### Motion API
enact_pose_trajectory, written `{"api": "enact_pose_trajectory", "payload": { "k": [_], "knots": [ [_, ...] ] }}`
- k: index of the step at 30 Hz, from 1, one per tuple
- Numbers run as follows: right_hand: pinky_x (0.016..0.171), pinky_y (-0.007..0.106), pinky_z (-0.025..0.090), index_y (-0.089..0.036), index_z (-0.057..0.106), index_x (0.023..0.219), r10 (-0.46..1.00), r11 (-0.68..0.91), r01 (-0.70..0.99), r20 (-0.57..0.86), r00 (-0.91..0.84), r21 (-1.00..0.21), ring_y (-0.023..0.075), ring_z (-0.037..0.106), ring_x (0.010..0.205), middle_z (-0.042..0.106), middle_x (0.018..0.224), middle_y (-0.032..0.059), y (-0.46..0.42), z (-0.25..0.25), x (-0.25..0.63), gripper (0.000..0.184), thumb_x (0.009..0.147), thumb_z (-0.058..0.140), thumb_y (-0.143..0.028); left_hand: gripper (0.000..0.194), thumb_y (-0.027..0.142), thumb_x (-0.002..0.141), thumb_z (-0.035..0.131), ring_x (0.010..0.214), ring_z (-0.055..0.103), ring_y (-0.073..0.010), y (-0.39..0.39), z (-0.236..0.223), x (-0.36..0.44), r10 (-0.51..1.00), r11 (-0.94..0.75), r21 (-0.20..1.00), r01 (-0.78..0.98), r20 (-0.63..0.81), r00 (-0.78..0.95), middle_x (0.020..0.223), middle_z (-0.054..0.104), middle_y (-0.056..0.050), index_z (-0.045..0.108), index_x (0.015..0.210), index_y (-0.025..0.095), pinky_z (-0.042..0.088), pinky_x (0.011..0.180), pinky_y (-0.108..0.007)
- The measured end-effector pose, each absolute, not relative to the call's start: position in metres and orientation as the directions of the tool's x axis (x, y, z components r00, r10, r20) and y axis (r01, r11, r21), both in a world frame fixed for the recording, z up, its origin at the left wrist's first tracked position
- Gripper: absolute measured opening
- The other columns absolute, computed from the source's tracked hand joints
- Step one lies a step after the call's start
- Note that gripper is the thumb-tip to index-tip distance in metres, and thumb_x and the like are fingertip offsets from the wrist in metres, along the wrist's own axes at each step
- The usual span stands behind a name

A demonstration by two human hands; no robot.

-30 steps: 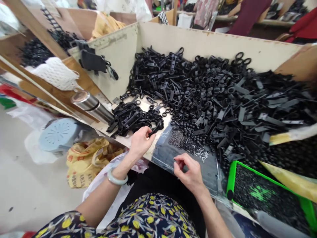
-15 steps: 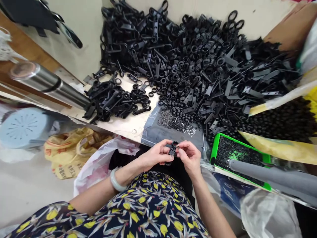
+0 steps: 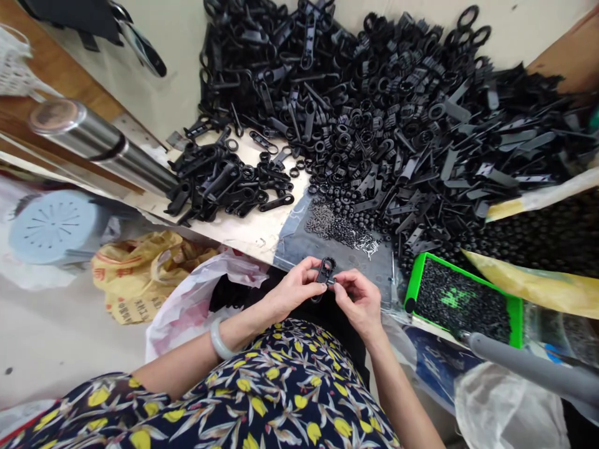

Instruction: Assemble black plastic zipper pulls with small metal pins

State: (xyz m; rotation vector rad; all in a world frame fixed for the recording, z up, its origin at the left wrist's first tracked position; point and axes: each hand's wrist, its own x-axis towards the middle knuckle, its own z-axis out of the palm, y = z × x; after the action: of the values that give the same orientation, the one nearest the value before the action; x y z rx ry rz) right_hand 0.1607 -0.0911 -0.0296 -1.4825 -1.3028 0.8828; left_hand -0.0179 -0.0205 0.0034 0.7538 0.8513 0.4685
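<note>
Head view: a black ring-ended part (image 3: 327, 268) is held between the two hands. It is gripped by the left hand (image 3: 299, 288), with the thumb laid on its near face and the fingers curled round its side. The part's other side is touched by thumb and forefinger of the right hand (image 3: 359, 300), drawn close together; whether a tiny piece is pinched there cannot be told. Just beyond the hands, silver pins (image 3: 369, 246) and grey bits (image 3: 319, 218) are scattered on a dark sheet (image 3: 292, 248). Farther out past the left hand, a small cluster of similar parts (image 3: 219, 184) is laid, and ahead of both hands a large heap of black pieces (image 3: 374, 131) is piled. To the right of the right hand, small black fragments (image 3: 433, 293) are held in a green-rimmed tray (image 3: 414, 282). If the left thumb is slackened while sideways pressure is applied by the right fingertips, the part could be twisted out of the grasp. Any loose tiny piece could be dropped onto the dark cloth (image 3: 346, 327) below the hands, where it would be easily lost. Were the hands pushed forward, the pins could be swept among the grey bits, since no divider is seen between them.
</note>
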Motion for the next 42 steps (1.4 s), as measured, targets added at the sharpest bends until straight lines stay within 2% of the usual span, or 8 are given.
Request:
{"api": "enact_pose_trajectory", "payload": {
  "k": [3, 7, 13, 19, 25, 28, 31, 42],
  "knots": [
    [0.065, 0.027, 0.060, -0.022, 0.070, 0.095, 0.984, 0.034, 0.319, 0.088, 0.156, -0.947, 0.0145, 0.068, 0.069, 0.069, 0.085, 0.0028, -0.088, -0.027, 0.158, 0.006, 0.093, 0.064, -0.023, 0.037, 0.024, 0.078, 0.070, 0.064, 0.058, -0.0094, -0.020, 0.009, -0.017, 0.632, 0.656, 0.753, -0.060, -0.504, 0.589, 0.082, 0.064, 0.004, 0.053, 0.111, 0.021, 0.043, 0.058, -0.021],
    [0.063, 0.026, 0.059, -0.022, 0.069, 0.095, 0.987, 0.030, 0.285, 0.074, 0.145, -0.958, 0.0140, 0.069, 0.068, 0.070, 0.085, 0.0022, -0.086, -0.026, 0.158, 0.004, 0.093, 0.065, -0.022, 0.035, 0.033, 0.084, 0.068, 0.048, 0.052, -0.0050, -0.020, 0.008, -0.017, 0.615, 0.643, 0.765, -0.038, -0.486, 0.620, 0.088, 0.065, 0.003, 0.051, 0.113, 0.021, 0.030, 0.039, -0.017],
    [0.063, 0.025, 0.058, -0.022, 0.069, 0.095, 0.986, 0.026, 0.263, 0.068, 0.151, -0.964, 0.0134, 0.069, 0.068, 0.069, 0.084, 0.0013, -0.085, -0.023, 0.158, 0.006, 0.093, 0.064, -0.020, 0.041, 0.035, 0.080, 0.075, 0.046, 0.052, -0.0042, -0.020, 0.003, -0.016, 0.610, 0.694, 0.714, -0.089, -0.519, 0.598, 0.084, 0.066, 0.003, 0.052, 0.110, 0.019, 0.023, 0.037, -0.016],
    [0.060, 0.026, 0.052, -0.022, 0.068, 0.093, 0.982, 0.108, 0.438, 0.165, 0.095, -0.893, 0.0121, 0.061, 0.062, 0.068, 0.079, 0.0005, -0.080, -0.019, 0.159, 0.006, 0.093, 0.063, -0.021, 0.038, 0.031, 0.078, 0.075, 0.045, 0.051, -0.0048, -0.019, 0.002, -0.014, 0.641, 0.693, 0.719, -0.061, -0.575, 0.507, 0.075, 0.065, 0.004, 0.055, 0.109, 0.018, 0.021, 0.037, -0.016],
    [0.059, 0.027, 0.049, -0.023, 0.069, 0.100, 0.976, 0.186, 0.554, 0.220, -0.005, -0.812, 0.0111, 0.055, 0.058, 0.065, 0.076, -0.0013, -0.076, -0.021, 0.161, 0.008, 0.095, 0.063, -0.022, 0.046, 0.036, 0.080, 0.079, 0.058, 0.056, -0.0076, -0.019, 0.001, -0.012, 0.694, 0.668, 0.730, -0.141, -0.543, 0.473, 0.080, 0.064, 0.002, 0.060, 0.117, 0.016, 0.043, 0.053, -0.021],
    [0.059, 0.026, 0.049, -0.023, 0.069, 0.100, 0.977, 0.180, 0.576, 0.214, -0.010, -0.797, 0.0110, 0.056, 0.058, 0.064, 0.075, -0.0013, -0.076, -0.022, 0.160, 0.008, 0.096, 0.063, -0.024, 0.045, 0.030, 0.077, 0.081, 0.080, 0.065, -0.0125, -0.019, 0.002, -0.011, 0.707, 0.669, 0.718, -0.191, -0.536, 0.462, 0.099, 0.070, -0.004, 0.064, 0.116, 0.016, 0.051, 0.073, -0.025],
    [0.060, 0.026, 0.049, -0.023, 0.069, 0.101, 0.978, 0.176, 0.593, 0.210, -0.012, -0.786, 0.0113, 0.056, 0.059, 0.065, 0.077, -0.0009, -0.074, -0.022, 0.159, 0.008, 0.096, 0.063, -0.024, 0.043, 0.024, 0.076, 0.080, 0.103, 0.065, -0.0175, -0.020, 0.002, -0.011, 0.720, 0.661, 0.723, -0.199, -0.537, 0.441, 0.110, 0.072, -0.007, 0.066, 0.116, 0.017, 0.050, 0.087, -0.026],
    [0.063, 0.027, 0.048, -0.023, 0.070, 0.104, 0.944, 0.322, 0.672, 0.282, -0.172, -0.667, 0.0132, 0.059, 0.063, 0.066, 0.078, 0.0004, -0.056, -0.024, 0.170, 0.012, 0.097, 0.061, -0.022, 0.038, 0.025, 0.078, 0.079, 0.090, 0.067, -0.0173, -0.018, -0.001, -0.013, 0.639, 0.728, 0.666, -0.164, -0.572, 0.515, 0.099, 0.071, -0.006, 0.067, 0.113, 0.015, 0.056, 0.076, -0.028]
  ]
}}
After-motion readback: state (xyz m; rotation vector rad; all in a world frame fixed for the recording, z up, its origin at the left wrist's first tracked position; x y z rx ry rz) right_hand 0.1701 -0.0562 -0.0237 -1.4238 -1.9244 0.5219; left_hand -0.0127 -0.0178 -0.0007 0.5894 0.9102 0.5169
